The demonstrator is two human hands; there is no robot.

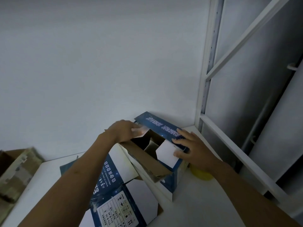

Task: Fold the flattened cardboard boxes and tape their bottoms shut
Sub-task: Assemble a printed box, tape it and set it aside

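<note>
- A blue and white cardboard box stands opened out on a white table, close to the white wall, with its flaps still open on top.
- The left hand lies on the far left side of the box top. Its fingers reach out over a flap there; they are blurred, but look fairly straight and pressing rather than curled.
- The right hand is at the right side of the box top, fingers spread and straight. The fingertips touch the long blue flap and the white flap just below it.
- The two hands are apart, one on each side of the open top, with the dark inside of the box between them.
- A flattened box of the same print lies on the table nearer the person, under the left forearm and touching the standing box.
- A yellow thing sits on the table just beside the box, partly hidden under the right wrist.
- A worn brown box stands at the left edge, well apart.
- A white shelf frame rises on the right.
</note>
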